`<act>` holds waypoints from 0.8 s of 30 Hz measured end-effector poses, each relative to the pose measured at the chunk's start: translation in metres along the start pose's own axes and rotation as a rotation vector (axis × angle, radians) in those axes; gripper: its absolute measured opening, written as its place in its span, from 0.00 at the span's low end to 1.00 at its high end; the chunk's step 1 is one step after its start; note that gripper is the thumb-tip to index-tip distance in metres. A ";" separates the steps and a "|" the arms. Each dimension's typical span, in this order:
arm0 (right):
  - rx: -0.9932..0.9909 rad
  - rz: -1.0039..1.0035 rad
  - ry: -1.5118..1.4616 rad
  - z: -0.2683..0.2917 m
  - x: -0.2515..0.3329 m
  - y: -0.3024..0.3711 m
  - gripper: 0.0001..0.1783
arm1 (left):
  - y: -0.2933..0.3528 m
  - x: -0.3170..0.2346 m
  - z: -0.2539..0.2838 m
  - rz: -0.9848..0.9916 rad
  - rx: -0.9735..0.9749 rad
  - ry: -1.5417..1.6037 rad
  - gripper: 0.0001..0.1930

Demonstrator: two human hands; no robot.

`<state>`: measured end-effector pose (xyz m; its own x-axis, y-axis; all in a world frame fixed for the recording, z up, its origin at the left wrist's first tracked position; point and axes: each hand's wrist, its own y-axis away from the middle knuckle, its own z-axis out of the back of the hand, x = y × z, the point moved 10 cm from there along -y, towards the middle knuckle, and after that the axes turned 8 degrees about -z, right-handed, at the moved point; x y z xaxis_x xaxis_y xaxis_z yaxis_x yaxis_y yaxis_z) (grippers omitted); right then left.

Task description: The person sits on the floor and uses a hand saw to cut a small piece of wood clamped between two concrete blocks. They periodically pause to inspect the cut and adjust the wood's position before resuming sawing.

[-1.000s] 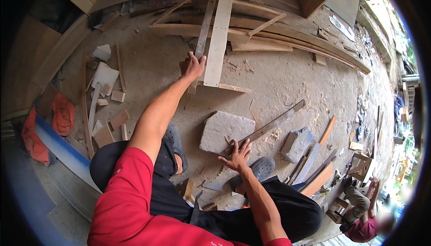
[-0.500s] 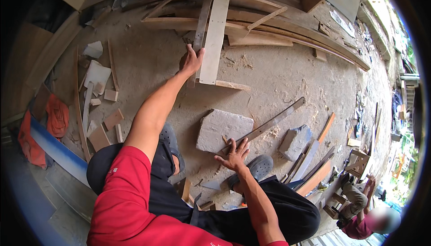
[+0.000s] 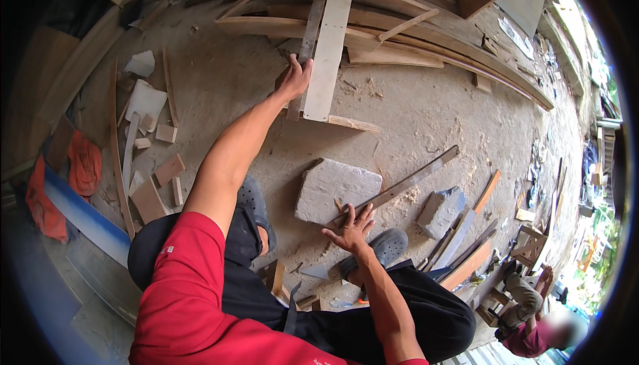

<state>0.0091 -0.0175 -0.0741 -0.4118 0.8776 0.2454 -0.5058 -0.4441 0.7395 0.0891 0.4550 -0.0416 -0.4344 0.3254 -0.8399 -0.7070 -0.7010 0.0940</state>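
1. Head view: your left hand (image 3: 295,77) is stretched far forward across the dusty concrete floor (image 3: 413,109). Its grip is closed around the lower end of a narrow dark wooden strip (image 3: 307,39).
2. That strip lies just beside a wider pale plank (image 3: 331,42); both run away from you toward a stack of long curved boards (image 3: 399,35) at the far edge of the floor.
3. Your right hand (image 3: 351,227) rests near your knee with fingers spread apart, pressing flat on the near end of a long thin batten (image 3: 399,187). It is not clamped around anything.
4. The batten runs diagonally up to the right, and its near end lies across the corner of a flat grey stone slab (image 3: 336,188).
5. A smaller grey stone block (image 3: 440,208) sits to the right of the slab, just beyond the batten.
6. Wood offcuts (image 3: 160,165) lie scattered to your left, near an orange cloth (image 3: 84,162).
7. Another person (image 3: 532,318) crouches at the lower right, well apart from you.
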 end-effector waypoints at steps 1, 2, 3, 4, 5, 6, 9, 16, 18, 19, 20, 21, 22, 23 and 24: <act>-0.005 0.009 -0.007 -0.001 0.000 -0.001 0.70 | -0.001 0.000 0.002 -0.001 -0.005 -0.001 0.41; -0.011 0.017 -0.013 -0.002 -0.001 -0.001 0.70 | -0.002 -0.002 0.003 -0.014 -0.022 0.011 0.41; -0.016 0.024 -0.021 -0.002 -0.002 -0.001 0.70 | -0.003 -0.004 0.003 -0.027 -0.040 0.023 0.41; -0.014 0.020 -0.015 -0.002 -0.002 -0.001 0.70 | -0.003 -0.005 0.003 -0.038 -0.051 0.036 0.41; -0.012 0.016 -0.010 -0.002 -0.002 -0.001 0.70 | -0.003 -0.004 0.000 -0.026 -0.023 0.038 0.42; -0.010 0.012 -0.005 -0.002 -0.002 -0.001 0.70 | -0.005 -0.002 -0.002 -0.013 0.005 0.041 0.43; -0.009 0.010 0.043 -0.005 0.004 -0.003 0.70 | -0.012 0.014 0.014 -0.080 -0.036 -0.020 0.46; -0.012 0.002 0.013 -0.006 -0.006 0.000 0.70 | 0.050 -0.008 0.021 -0.079 0.282 -0.334 0.50; -0.009 0.020 0.023 -0.003 -0.001 -0.002 0.70 | 0.090 -0.032 0.035 -0.368 0.226 -0.583 0.52; -0.021 0.032 0.024 -0.001 0.000 -0.003 0.70 | 0.104 -0.044 0.036 -0.516 0.194 -0.708 0.53; -0.031 0.038 0.025 -0.002 -0.001 -0.002 0.70 | 0.111 -0.040 0.030 -0.547 0.220 -0.744 0.53; -0.041 0.042 0.026 -0.002 -0.002 -0.002 0.71 | 0.117 -0.036 0.023 -0.579 0.247 -0.781 0.53; -0.038 0.042 0.026 -0.002 -0.002 -0.002 0.71 | 0.121 -0.032 0.013 -0.608 0.277 -0.811 0.52; -0.035 0.041 0.027 -0.002 -0.001 -0.002 0.71 | 0.123 -0.039 0.014 -0.675 0.172 -0.733 0.50; -0.032 0.040 0.027 -0.002 -0.001 -0.002 0.71 | 0.119 -0.033 0.010 -0.648 0.173 -0.745 0.48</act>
<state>0.0092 -0.0174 -0.0771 -0.4523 0.8541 0.2568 -0.5122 -0.4845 0.7092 0.0135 0.3669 0.0029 -0.1339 0.9678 -0.2133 -0.9767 -0.1653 -0.1368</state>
